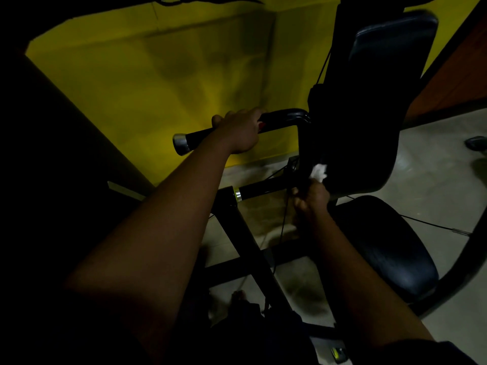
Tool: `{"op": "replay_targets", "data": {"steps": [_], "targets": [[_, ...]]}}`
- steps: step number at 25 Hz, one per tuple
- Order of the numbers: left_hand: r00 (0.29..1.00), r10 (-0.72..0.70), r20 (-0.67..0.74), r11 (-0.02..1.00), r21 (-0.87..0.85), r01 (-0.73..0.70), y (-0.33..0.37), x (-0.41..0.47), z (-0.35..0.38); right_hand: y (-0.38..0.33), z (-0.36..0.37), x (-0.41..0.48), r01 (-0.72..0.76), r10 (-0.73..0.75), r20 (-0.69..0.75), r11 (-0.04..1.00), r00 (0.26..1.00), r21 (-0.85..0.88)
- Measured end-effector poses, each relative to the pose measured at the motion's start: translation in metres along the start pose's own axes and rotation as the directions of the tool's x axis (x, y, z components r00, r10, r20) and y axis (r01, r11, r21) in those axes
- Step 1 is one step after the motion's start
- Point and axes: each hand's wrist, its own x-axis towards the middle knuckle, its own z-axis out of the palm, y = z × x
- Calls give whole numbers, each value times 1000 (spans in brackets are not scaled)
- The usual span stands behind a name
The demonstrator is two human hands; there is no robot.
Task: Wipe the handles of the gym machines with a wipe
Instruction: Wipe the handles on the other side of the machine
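The scene is dim. The left grip (237, 130), just toward 12 o'clock from centre, is wrapped tight round the upper handle (284, 117), fingers curled over the top of the black bar. That handle runs from a silver end cap (180, 144) at 10 o'clock to a bend at 1 o'clock, where it joins the dark frame (303, 143).

The right grip (312, 199), near centre toward 3 o'clock, is closed on a white wipe (320, 172). The crumpled wipe sticks out above the knuckles toward 12 o'clock. It seems to press against the frame's upright, though it is too dark there to be sure they touch.

A lower bar (263, 186) with a silver ring (238, 194) lies just at 9 o'clock of the right grip and below the upper handle. Thin cables (283, 227) hang beside it.

A black back pad (390, 46) stands at 1 o'clock, and a black seat (382, 248) lies at 4 o'clock, just beside the right forearm. A yellow wall (158, 75) fills 11 o'clock, and pale floor (434, 180) shows at 3 o'clock. A bare foot (238, 296) stands on the floor at 6 o'clock, between the two forearms
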Motion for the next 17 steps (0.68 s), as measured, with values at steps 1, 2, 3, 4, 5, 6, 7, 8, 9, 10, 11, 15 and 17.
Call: {"op": "replay_targets", "data": {"steps": [1, 2, 3, 4, 5, 6, 7, 8, 9, 10, 11, 15, 17], "targets": [[1000, -2, 0, 1000, 1, 2, 0, -1, 0, -1, 2, -4, 65, -66, -25, 998, 998, -17], [1000, -4, 0, 1000, 3, 4, 1, -2, 0, 4, 7, -9, 107, -109, -63, 993, 992, -40], [1000, -6, -2, 1000, 6, 6, 1, -2, 0, 10, 9, -10, 173, -180, -95, 982, 979, -75], [1000, -7, -2, 1000, 8, 7, 2, -2, -1, 14, 10, -13, 237, -257, -137, 960, 957, -148], [1000, -7, -1, 1000, 9, 7, 2, -2, -1, 23, 10, -12, 262, -310, -170, 931, 935, -255], [1000, -7, 0, 1000, 10, 7, 2, -2, -1, 27, 8, -19, 263, -341, -200, 905, 918, -335], [1000, -7, 2, 1000, 8, 7, 2, -2, -1, 37, 4, -22, 243, -325, -191, 902, 926, -357], [1000, -8, 5, 1000, 6, 8, 2, -2, -1, 48, 1, -30, 213, -303, -145, 873, 942, -439], [1000, -10, 6, 1000, 5, 10, 2, -2, -1, 59, -2, -38, 212, -314, -78, 784, 946, -584], [1000, -12, 7, 1000, 2, 12, 2, -2, -2, 69, -3, -51, 240, -342, 0, 658, 940, -714], [1000, -13, 5, 1000, 2, 13, 2, -3, -2, 77, -8, -55, 315, -433, 81, 502, 898, -805], [1000, -5, -2, 1000, 9, 5, 2, -5, -2, 44, -9, -47, 523, -711, 259, 177, 654, -834], [1000, -3, -3, 1000, 11, 3, 2, -4, -2, 20, -7, -34, 595, -722, 508, -166, 470, -786]]}}
